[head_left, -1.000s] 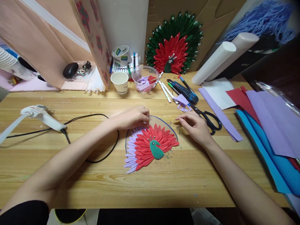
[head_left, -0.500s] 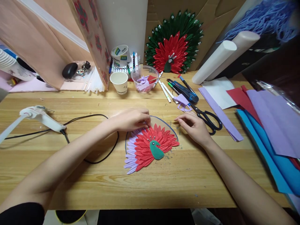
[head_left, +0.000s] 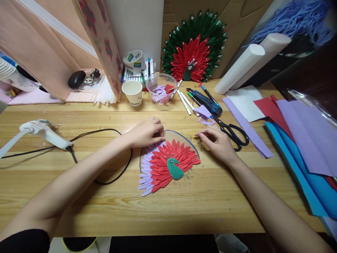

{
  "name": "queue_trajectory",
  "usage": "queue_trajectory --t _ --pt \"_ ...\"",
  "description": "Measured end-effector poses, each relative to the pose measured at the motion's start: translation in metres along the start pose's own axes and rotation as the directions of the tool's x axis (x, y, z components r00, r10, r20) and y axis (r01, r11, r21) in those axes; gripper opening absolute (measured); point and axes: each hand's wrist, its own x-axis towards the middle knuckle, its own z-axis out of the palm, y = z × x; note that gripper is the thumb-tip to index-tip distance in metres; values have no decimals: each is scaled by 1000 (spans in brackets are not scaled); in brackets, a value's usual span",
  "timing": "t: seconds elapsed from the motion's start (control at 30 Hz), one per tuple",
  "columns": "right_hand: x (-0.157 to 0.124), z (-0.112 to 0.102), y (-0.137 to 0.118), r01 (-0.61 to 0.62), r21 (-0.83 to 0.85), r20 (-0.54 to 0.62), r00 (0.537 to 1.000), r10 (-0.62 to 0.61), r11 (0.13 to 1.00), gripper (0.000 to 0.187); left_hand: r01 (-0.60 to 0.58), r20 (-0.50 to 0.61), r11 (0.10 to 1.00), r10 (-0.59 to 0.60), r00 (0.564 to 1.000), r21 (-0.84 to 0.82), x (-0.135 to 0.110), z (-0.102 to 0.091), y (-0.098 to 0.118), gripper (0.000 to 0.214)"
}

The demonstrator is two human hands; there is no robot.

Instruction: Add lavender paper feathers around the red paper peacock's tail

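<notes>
A peacock craft (head_left: 160, 168) lies flat on the wooden table in the middle of the head view. It has a green felt body, red petal-shaped feathers and an outer fringe of purple feathers (head_left: 147, 168) along its left side. My left hand (head_left: 147, 133) rests at the craft's upper left edge. Its fingers are bent and drawn together over the top purple feathers; whatever is under the fingertips is hidden. To the right of the craft, my right hand (head_left: 217, 142) lies on the table with loosely curved fingers and nothing visible in it. Black scissors (head_left: 233, 133) lie beside it.
A white hot glue gun (head_left: 47, 135) with a black cable lies at left. Behind stand a paper cup (head_left: 132, 93), a clear tub of scraps (head_left: 162, 100) and a finished green-and-red peacock (head_left: 195, 45). Markers, a cutter (head_left: 207, 102) and coloured felt sheets (head_left: 305, 137) lie at right.
My left hand has shifted slightly left and up along the craft's upper edge. My right hand and the craft stay essentially where they were; the view has moved a little.
</notes>
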Motion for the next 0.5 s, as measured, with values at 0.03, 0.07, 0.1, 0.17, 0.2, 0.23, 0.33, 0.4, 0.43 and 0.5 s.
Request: queue_trajectory --t 0.03,0.07,0.1,0.17,0.2,0.23,0.33,0.4,0.43,0.5 --pt "0 0 0 1 -3 1 1000 -1 1000 15 3 -1 1000 -3 1000 1 0 0 0 22" --pt "0 0 0 2 -5 0 1000 -2 1000 15 6 -3 1000 -6 1000 3 -1 1 0 23" --pt "0 0 0 3 -6 -1 1000 -3 1000 15 9 -6 1000 -9 1000 5 -1 1 1 23" --pt "0 0 0 8 -5 -3 1000 -8 1000 15 15 -10 1000 -15 1000 10 -2 1 2 23" --pt "0 0 0 12 -4 -3 1000 -12 1000 14 17 -10 1000 -17 1000 13 -2 1 2 24" --pt "0 0 0 15 -2 -3 1000 -15 1000 14 19 -9 1000 -19 1000 16 -2 2 3 24" --pt "0 1 -1 16 2 -1 1000 -16 1000 14 28 -6 999 -28 1000 21 -2 2 5 24" --pt "0 1 -1 12 3 -1 1000 -12 1000 14 37 -7 999 -37 999 19 -2 1 7 24" --pt "0 1 -1 11 3 -1 1000 -11 1000 14 43 -7 999 -43 999 15 -2 1 7 25" --pt "0 1 0 8 6 -1 1000 -8 1000 15 61 -9 998 -61 998 -1 -2 1 8 25"
